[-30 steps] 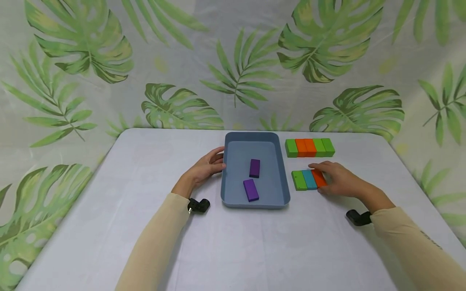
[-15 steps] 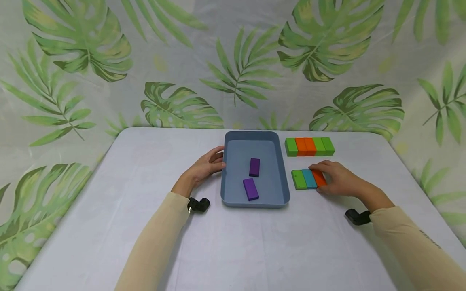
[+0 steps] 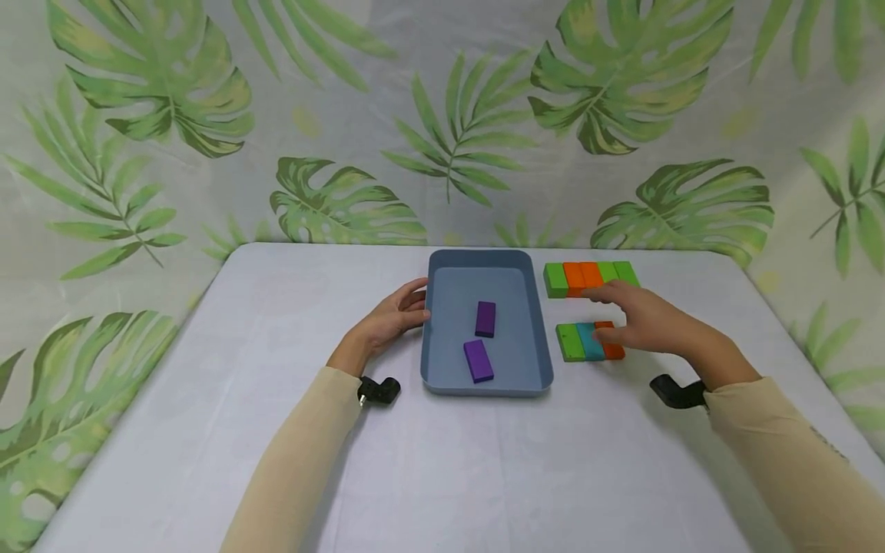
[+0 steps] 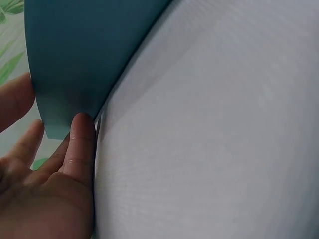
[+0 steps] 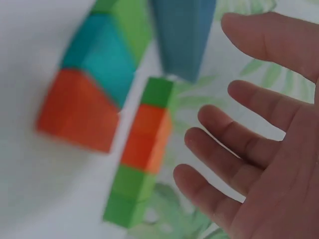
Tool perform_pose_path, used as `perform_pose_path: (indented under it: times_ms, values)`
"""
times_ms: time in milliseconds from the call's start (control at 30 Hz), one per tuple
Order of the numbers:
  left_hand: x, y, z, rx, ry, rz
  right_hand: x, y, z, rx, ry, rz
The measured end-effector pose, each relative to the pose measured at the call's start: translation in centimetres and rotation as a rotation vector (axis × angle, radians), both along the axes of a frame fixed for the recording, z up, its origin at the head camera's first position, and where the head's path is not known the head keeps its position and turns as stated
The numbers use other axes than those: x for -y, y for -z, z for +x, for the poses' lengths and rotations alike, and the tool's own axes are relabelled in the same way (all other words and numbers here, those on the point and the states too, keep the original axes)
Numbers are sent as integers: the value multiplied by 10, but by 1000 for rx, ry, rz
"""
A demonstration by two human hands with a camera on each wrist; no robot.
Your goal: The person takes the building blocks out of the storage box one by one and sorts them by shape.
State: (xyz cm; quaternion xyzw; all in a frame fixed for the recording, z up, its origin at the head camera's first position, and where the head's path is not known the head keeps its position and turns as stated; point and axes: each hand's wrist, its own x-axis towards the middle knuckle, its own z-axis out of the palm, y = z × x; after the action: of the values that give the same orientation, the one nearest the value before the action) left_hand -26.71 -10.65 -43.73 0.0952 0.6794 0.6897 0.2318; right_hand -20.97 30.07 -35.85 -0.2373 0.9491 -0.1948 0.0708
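Observation:
A blue-grey tray [image 3: 456,284] stands in the middle of the table with two purple blocks, one [image 3: 485,319] behind the other [image 3: 478,361], lying in it. My left hand [image 3: 390,319] rests against the tray's left side, and the left wrist view shows its fingertips touching the wall [image 4: 75,64]. To the right of the tray a short row joins a green block [image 3: 570,342], a blue block [image 3: 589,342] and an orange block [image 3: 613,350]. My right hand [image 3: 653,319] hovers over this row with fingers spread, holding nothing; in the right wrist view its fingers [image 5: 219,172] are apart from the blocks.
Behind the short row lies a longer row of green and orange blocks [image 3: 574,279], partly covered by my right fingers in the head view. A white cloth [image 3: 442,468] covers the table. A leaf-print curtain [image 3: 332,100] hangs at its back edge.
My right hand has let go of the orange block and lifted up over the row. The orange block stays beside the blue one. My left hand has kept its place at the tray.

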Motion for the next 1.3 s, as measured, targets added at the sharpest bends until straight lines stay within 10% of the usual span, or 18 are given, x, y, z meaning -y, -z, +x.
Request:
perform_pose_path:
  times_ms: [867,1300]
  values:
    - [0,-2,2,4,-1,-3,118,-39,-30,30,-240,154]
    - [1,0,1,-7,22,20,162,-3,-13,62,-379,224]
